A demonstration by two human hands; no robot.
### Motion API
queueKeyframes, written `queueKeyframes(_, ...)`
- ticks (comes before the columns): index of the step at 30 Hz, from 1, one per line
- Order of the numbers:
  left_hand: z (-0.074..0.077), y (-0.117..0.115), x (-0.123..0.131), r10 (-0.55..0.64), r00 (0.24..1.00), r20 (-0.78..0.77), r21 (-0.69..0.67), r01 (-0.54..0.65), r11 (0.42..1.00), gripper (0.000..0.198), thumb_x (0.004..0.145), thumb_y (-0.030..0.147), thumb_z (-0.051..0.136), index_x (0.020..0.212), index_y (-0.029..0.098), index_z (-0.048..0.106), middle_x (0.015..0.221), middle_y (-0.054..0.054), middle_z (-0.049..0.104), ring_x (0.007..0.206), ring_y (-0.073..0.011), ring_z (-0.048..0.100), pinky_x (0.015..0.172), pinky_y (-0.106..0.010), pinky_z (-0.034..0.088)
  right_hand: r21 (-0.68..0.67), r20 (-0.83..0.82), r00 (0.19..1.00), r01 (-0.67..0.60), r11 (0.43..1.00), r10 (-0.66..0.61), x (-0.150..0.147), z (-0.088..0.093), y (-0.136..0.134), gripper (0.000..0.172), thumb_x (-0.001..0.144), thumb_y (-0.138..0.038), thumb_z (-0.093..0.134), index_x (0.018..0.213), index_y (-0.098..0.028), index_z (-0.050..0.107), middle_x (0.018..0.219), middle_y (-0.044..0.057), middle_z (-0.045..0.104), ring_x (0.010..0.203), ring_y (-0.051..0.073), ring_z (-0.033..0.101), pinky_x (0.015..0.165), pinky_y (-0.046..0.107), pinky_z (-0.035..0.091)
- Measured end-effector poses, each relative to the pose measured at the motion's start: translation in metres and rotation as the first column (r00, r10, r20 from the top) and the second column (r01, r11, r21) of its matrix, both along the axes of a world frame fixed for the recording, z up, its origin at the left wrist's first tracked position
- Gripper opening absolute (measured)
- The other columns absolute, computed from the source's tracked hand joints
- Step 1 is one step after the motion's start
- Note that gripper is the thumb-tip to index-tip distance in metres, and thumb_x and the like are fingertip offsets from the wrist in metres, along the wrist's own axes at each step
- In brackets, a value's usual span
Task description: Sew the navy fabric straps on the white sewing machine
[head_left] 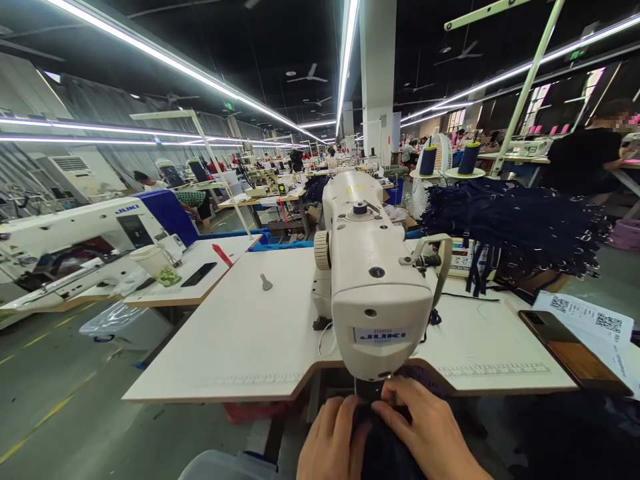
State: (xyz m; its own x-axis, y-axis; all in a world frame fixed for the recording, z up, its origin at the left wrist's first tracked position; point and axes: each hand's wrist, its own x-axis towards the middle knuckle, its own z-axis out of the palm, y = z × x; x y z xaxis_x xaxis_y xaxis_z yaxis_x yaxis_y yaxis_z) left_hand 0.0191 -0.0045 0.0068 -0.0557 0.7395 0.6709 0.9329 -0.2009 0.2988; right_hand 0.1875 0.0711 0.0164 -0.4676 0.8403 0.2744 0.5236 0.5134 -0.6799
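Under the head of a white JUKI sewing machine (377,300), both my hands grip a dark navy piece of fabric (383,450). My left hand (330,440) has its fingers closed on the fabric's left side. Close beside it, my right hand (425,423) pinches the fabric with thumb and forefinger, right below the machine's needle area. The needle and the edge of the cloth there are mostly hidden by my fingers.
On the white table (225,333) lies a small metal piece (266,283). A pile of navy straps (515,220) with metal rings hangs at the right, near a phone (575,350) and printed papers (585,320). Another JUKI machine (75,233) stands left.
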Motion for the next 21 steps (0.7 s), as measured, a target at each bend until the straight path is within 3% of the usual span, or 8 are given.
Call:
queueKeyframes(1,-0.002,0.005,-0.001,0.026,0.998,-0.058,0.108,-0.019,0.994,0.026,0.100,0.038,0.041,0.104,0.025,0.063,0.102,0.000,0.071,0.094,-0.0118,0.067,0.085,-0.021,0.047,-0.062,0.011,0.997,0.077,0.995,-0.077,-0.002,-0.006,0.003,0.020,0.094,-0.044,0.057,0.087,-0.026,0.056,0.078,-0.001,0.066,0.069,0.018,0.066,0.061,0.025,0.046)
queueKeyframes(3,-0.008,0.012,0.001,-0.018,0.987,-0.157,0.255,0.059,0.965,0.022,0.099,0.028,0.045,0.104,0.026,0.067,0.107,0.003,0.072,0.103,-0.0104,0.065,0.099,-0.023,0.039,-0.163,0.025,0.992,0.124,0.979,-0.121,-0.004,-0.016,0.009,0.021,0.092,-0.046,0.055,0.087,-0.026,0.050,0.073,-0.003,0.061,0.063,0.018,0.063,0.059,0.025,0.044)
queueKeyframes(6,-0.017,0.018,0.011,-0.079,0.968,-0.237,0.301,0.150,0.942,0.028,0.101,0.028,0.041,0.102,0.026,0.069,0.099,0.009,0.074,0.096,-0.0049,0.065,0.106,-0.020,0.030,-0.306,-0.060,0.995,0.062,0.950,-0.084,-0.004,-0.023,0.012,0.026,0.095,-0.050,0.044,0.084,-0.026,0.043,0.068,-0.004,0.056,0.062,0.018,0.060,0.060,0.025,0.044)
queueKeyframes(8,-0.020,0.020,0.018,0.006,0.976,-0.219,0.318,0.066,0.946,0.032,0.102,0.031,0.037,0.102,0.028,0.069,0.098,0.011,0.074,0.093,-0.0036,0.065,0.108,-0.021,0.026,-0.360,-0.170,0.982,0.010,0.933,-0.077,-0.003,-0.022,0.012,0.028,0.096,-0.052,0.040,0.085,-0.026,0.041,0.070,-0.003,0.057,0.066,0.018,0.061,0.061,0.024,0.045)
queueKeyframes(11,-0.020,0.021,0.026,0.094,0.981,-0.170,0.336,-0.032,0.941,0.033,0.103,0.032,0.037,0.098,0.029,0.069,0.093,0.013,0.074,0.090,-0.0035,0.066,0.101,-0.026,0.030,-0.370,-0.248,0.965,-0.020,0.929,-0.079,-0.001,-0.021,0.013,0.027,0.096,-0.053,0.039,0.093,-0.026,0.041,0.082,0.002,0.065,0.070,0.018,0.063,0.062,0.023,0.047)
queueKeyframes(14,-0.017,0.023,0.030,0.119,0.977,-0.179,0.312,-0.058,0.948,0.034,0.103,0.033,0.035,0.100,0.028,0.068,0.095,0.011,0.075,0.090,-0.0062,0.066,0.085,-0.033,0.034,-0.362,-0.198,0.978,-0.005,0.932,-0.072,-0.001,-0.021,0.015,0.027,0.097,-0.053,0.036,0.098,-0.026,0.040,0.090,0.004,0.068,0.074,0.019,0.066,0.064,0.025,0.049)
queueKeyframes(21,-0.015,0.026,0.032,0.171,0.964,-0.204,0.283,-0.110,0.953,0.037,0.104,0.034,0.030,0.101,0.025,0.066,0.094,0.009,0.075,0.089,-0.0073,0.066,0.080,-0.038,0.035,-0.261,-0.105,0.986,0.096,0.960,-0.127,-0.006,-0.017,0.023,0.025,0.093,-0.050,0.031,0.095,-0.026,0.038,0.079,0.004,0.065,0.077,0.024,0.069,0.069,0.032,0.053)
